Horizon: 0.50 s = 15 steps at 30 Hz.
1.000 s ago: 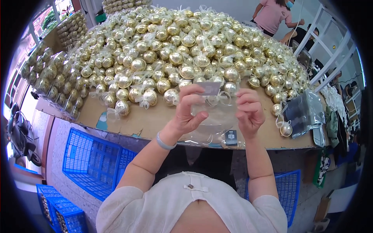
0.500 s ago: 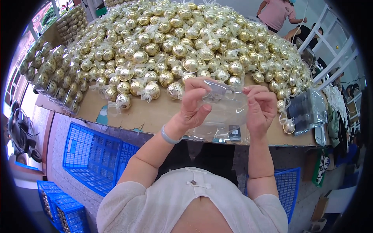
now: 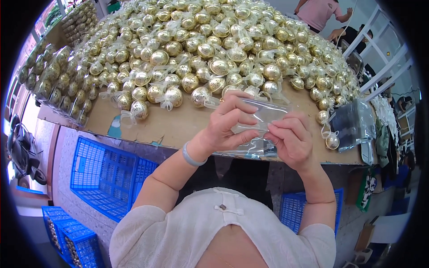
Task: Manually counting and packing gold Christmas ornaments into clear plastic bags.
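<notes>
A clear plastic packaging piece (image 3: 270, 109), see-through and shiny with bent edges, is held over the front of the table. My left hand (image 3: 232, 123) grips its left side, with the thumb below and the fingers curled over it. On the other side, my right hand (image 3: 292, 138) pinches the plastic, its fingertips close to the left thumb. Behind both hands lies a big heap of gold ornament balls (image 3: 219, 67) with pale ribbons. The fingers partly cover the plastic, so its full shape cannot be made out.
Packed ornaments in clear plastic trays (image 3: 56, 78) stand at the left. A stack of flat clear plastic packages (image 3: 353, 125) lies at the right table edge, beside a single ornament (image 3: 332, 141). Blue crates (image 3: 105, 174) sit on the floor. A person in pink (image 3: 317, 13) stands behind.
My right hand has moved inward and down, toward my left hand, and its grip on the clear plastic has shifted to nearer the middle.
</notes>
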{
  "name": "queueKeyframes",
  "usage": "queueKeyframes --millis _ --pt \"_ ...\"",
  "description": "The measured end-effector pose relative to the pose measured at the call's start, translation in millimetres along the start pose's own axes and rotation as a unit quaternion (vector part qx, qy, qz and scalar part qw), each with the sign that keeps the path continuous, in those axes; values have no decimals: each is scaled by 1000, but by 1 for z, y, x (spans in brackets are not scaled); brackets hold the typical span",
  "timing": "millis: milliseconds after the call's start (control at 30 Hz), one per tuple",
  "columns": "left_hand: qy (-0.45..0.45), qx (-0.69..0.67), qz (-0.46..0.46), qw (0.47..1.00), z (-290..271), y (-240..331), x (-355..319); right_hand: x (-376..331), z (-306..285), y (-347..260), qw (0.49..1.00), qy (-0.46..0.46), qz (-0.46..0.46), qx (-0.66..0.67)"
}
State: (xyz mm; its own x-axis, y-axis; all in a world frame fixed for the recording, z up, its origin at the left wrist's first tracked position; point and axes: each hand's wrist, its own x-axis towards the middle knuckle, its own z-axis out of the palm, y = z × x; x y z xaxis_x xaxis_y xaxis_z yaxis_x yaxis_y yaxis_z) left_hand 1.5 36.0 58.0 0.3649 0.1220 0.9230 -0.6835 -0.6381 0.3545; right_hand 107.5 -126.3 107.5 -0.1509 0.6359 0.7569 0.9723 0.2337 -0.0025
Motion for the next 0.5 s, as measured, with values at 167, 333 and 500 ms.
queueKeyframes --millis 167,333,500 --pt "0 31 31 999 1 3 -3 7 -11 -4 995 -40 49 73" --pt "10 29 32 999 4 12 -2 32 -32 -19 975 -73 200 60" --pt "-4 28 37 999 6 12 -1 35 -39 -13 964 -164 204 55"
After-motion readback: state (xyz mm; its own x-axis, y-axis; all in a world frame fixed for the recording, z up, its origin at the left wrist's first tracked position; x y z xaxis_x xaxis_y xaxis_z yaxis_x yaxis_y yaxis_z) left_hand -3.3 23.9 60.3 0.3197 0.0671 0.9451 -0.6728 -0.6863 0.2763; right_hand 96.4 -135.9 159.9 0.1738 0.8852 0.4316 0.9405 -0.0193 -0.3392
